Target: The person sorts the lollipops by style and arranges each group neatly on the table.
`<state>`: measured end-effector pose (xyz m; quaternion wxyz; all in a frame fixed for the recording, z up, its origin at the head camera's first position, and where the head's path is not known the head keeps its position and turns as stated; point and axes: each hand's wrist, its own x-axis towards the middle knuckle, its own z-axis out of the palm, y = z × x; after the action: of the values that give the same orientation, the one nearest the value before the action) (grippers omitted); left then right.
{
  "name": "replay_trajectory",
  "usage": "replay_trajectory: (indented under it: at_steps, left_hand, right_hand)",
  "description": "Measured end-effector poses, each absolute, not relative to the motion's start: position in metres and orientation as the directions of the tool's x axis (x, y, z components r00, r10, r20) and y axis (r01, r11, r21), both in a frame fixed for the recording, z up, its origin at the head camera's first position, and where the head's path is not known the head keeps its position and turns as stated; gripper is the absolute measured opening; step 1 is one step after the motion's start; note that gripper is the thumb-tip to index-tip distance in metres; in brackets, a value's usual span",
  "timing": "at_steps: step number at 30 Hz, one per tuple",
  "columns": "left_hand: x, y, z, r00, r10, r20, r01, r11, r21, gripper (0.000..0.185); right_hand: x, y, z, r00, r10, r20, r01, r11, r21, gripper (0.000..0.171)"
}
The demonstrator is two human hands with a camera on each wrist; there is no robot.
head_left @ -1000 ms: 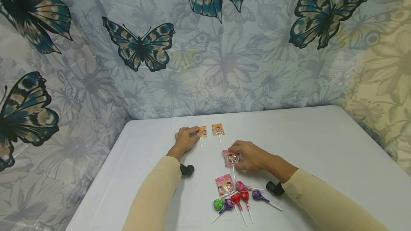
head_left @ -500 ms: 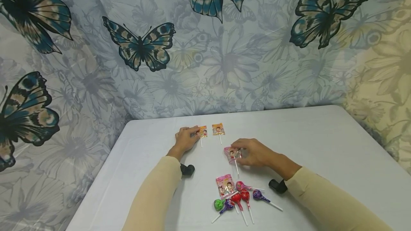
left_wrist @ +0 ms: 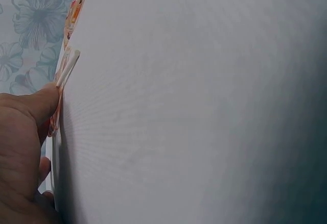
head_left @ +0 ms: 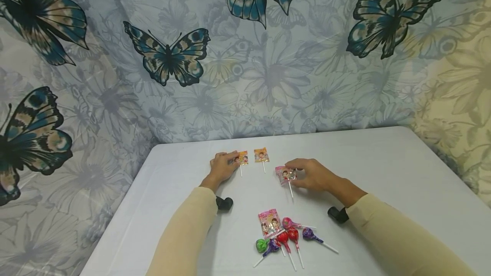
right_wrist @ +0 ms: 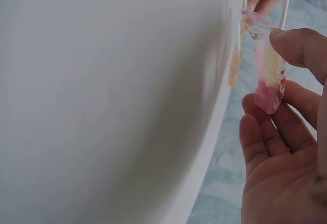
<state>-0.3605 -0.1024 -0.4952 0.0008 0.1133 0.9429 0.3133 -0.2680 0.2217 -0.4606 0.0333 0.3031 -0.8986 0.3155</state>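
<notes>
**Two hands on flat-wrapped lollipops**

The right hand [head_left: 314, 176] pinches a pink square-wrapped lollipop on a white stick [head_left: 285, 175] between thumb and fingertips, just above the white tabletop [head_left: 383, 173]. The left hand [head_left: 222, 166] rests with straight fingers touching an orange square-wrapped lollipop [head_left: 242, 157]; a second orange one [head_left: 261, 155] lies just beside. Round foil-wrapped lollipops [head_left: 287, 237] cluster nearer the person.

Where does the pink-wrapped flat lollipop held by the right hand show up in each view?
Head: the pink-wrapped lollipop sits at centre, pinched by the right hand, right of two orange-wrapped lollipops.
Left wrist: not in it; only the left hand touching an orange wrapper.
Right wrist: upper right, between the fingertips.
Shared landmark: the white table.
</notes>
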Motion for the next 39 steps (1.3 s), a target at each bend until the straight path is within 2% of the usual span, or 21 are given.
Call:
replay_trajectory:
  at_steps: [9, 26, 39]
  left_hand:
    - [-0.359, -0.101, -0.495, -0.976, 0.205, 0.069, 0.205, 0.772, 0.602, 0.040]
    - [-0.361, -0.102, -0.497, -0.975, 0.209, 0.080, 0.216, 0.781, 0.586, 0.040]
    - [-0.360, -0.103, -0.495, -0.971, 0.217, 0.097, 0.231, 0.772, 0.592, 0.039]
  right_hand:
    - [-0.285, 0.236, -0.463, -0.842, -0.486, 0.233, -0.525, 0.642, -0.558, 0.052]
    - [-0.321, 0.235, -0.460, -0.839, -0.480, 0.258, -0.534, 0.631, -0.563, 0.051]
    - [-0.343, 0.228, -0.459, -0.875, -0.444, 0.192, -0.467, 0.672, -0.575, 0.052]
